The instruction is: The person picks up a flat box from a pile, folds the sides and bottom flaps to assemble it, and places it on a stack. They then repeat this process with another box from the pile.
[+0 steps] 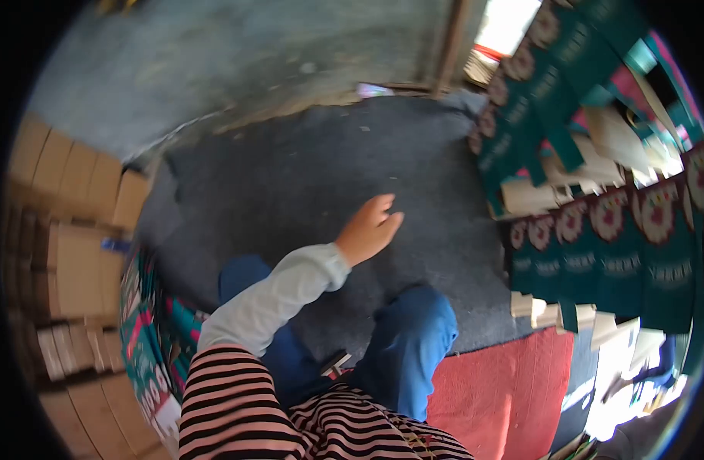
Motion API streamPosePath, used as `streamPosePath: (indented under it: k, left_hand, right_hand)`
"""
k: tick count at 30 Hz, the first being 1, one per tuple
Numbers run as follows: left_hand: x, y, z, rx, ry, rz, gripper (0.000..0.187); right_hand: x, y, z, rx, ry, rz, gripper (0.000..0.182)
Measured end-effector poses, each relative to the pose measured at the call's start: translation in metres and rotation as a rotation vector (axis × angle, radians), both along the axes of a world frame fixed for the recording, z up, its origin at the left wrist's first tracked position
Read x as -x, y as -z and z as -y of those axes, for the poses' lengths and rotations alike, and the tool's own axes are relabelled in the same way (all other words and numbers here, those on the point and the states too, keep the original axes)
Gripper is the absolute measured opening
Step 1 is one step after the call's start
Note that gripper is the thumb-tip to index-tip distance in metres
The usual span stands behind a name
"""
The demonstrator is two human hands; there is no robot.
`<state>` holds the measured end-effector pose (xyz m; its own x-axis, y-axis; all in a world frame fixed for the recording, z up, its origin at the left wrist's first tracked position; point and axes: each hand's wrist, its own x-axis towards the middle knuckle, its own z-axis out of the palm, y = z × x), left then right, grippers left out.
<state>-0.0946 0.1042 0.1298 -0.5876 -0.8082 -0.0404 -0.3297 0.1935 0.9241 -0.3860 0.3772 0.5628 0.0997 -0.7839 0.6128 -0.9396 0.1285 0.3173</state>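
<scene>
While it hangs over the dark mat (329, 176), left hand (370, 228), grip loose and empty, fingers outstretched; right hand unseen.

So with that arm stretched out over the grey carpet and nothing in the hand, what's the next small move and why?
Probably swing the left hand rightward to the green printed packs. The hand is open and empty above the bare grey carpet, with nothing under it, and those packs look like the closest things on that side. The right hand isn't in view.
</scene>
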Motion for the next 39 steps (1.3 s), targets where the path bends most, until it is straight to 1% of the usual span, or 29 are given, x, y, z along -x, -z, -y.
streamPosePath:
  k: [1,4,7,8,10,12,13,14,15,16,18,20,22,24,25,26,28,29,30,32,35,36,38,39]
  left_hand:
    - [-0.047,-0.012,-0.009,0.033,-0.072,0.106,0.046]
    - [-0.154,-0.032,-0.05,0.022,-0.17,0.318,0.046]
    - [-0.226,-0.048,-0.09,0.076,-0.33,0.418,0.045]
    - [-0.236,-0.04,-0.108,0.083,-0.403,0.411,0.045]
    - [-0.287,-0.034,-0.13,0.181,-0.528,0.486,0.043]
    - [-0.302,-0.049,-0.152,0.183,-0.633,0.453,0.043]
    - [-0.303,-0.064,-0.16,0.128,-0.664,0.454,0.045]
    - [-0.311,-0.058,-0.165,0.168,-0.64,0.506,0.048]
    - [-0.319,-0.043,-0.172,0.337,-0.661,0.443,0.045]
    - [-0.327,-0.063,-0.167,0.452,-0.699,0.382,0.039]
    - [-0.346,-0.112,-0.178,0.469,-0.877,0.19,0.033]
    - [-0.392,-0.128,-0.205,0.521,-1.169,0.208,0.032]
    - [-0.447,-0.117,-0.242,0.284,-1.476,-0.332,0.03]
    - [-0.513,-0.063,-0.285,0.451,-1.84,-0.195,0.03]
    - [-0.546,-0.032,-0.314,0.586,-1.991,0.194,0.033]
    - [-0.562,-0.01,-0.343,0.691,-2.08,0.608,0.035]
    - [-0.587,0.033,-0.385,0.513,-2.268,0.839,0.042]
    - [-0.602,0.051,-0.399,0.371,-2.319,0.715,0.045]
    - [-0.636,0.087,-0.426,-0.003,-2.236,0.46,0.045]
    - [-0.625,0.06,-0.414,-0.311,-2.144,-0.214,0.043]
    - [-0.615,0.05,-0.404,-0.29,-2.158,-0.868,0.037]
    - [-0.615,0.052,-0.404,-0.287,-2.154,-0.979,0.036]
    - [-0.611,0.062,-0.398,-0.277,-2.122,-1.208,0.033]
    - [-0.612,0.069,-0.397,-0.281,-2.153,-1.288,0.029]
  right_hand:
    - [-0.005,0.003,0.016,-0.07,-0.276,-0.05,0.056]
    - [-0.064,0.036,0.067,-0.141,-0.556,0.163,0.055]
    - [-0.137,0.086,0.123,-0.247,-0.814,0.395,0.053]
    - [-0.169,0.101,0.138,-0.3,-0.907,0.448,0.053]
    - [-0.227,0.137,0.158,-0.379,-1.066,0.588,0.052]
    - [-0.287,0.166,0.181,-0.49,-1.22,0.666,0.051]
    - [-0.312,0.178,0.193,-0.523,-1.265,0.696,0.051]
    - [-0.333,0.19,0.2,-0.553,-1.291,0.739,0.051]
    - [-0.351,0.207,0.201,-0.575,-1.312,0.776,0.05]
    - [-0.37,0.213,0.208,-0.547,-1.304,0.819,0.05]
    - [-0.39,0.215,0.213,-0.514,-1.302,0.901,0.049]
    - [-0.401,0.205,0.218,-0.462,-1.298,0.938,0.049]
    - [-0.419,0.186,0.219,-0.417,-1.324,0.955,0.048]
    - [-0.436,0.174,0.215,-0.37,-1.362,0.994,0.048]
    - [-0.448,0.169,0.208,-0.355,-1.384,1.014,0.048]
    - [-0.454,0.163,0.203,-0.345,-1.403,1.036,0.048]
    - [-0.477,0.154,0.186,-0.34,-1.449,1.056,0.047]
    - [-0.488,0.15,0.178,-0.352,-1.469,1.07,0.047]
    - [-0.499,0.147,0.169,-0.38,-1.493,1.078,0.047]
    - [-0.519,0.146,0.152,-0.417,-1.524,1.092,0.047]
    - [-0.537,0.157,0.135,-0.517,-1.528,1.094,0.047]
    - [-0.54,0.165,0.134,-0.567,-1.521,1.089,0.047]
    - [-0.543,0.182,0.135,-0.668,-1.516,1.026,0.039]
    - [-0.543,0.189,0.136,-0.7,-1.516,1.013,0.037]
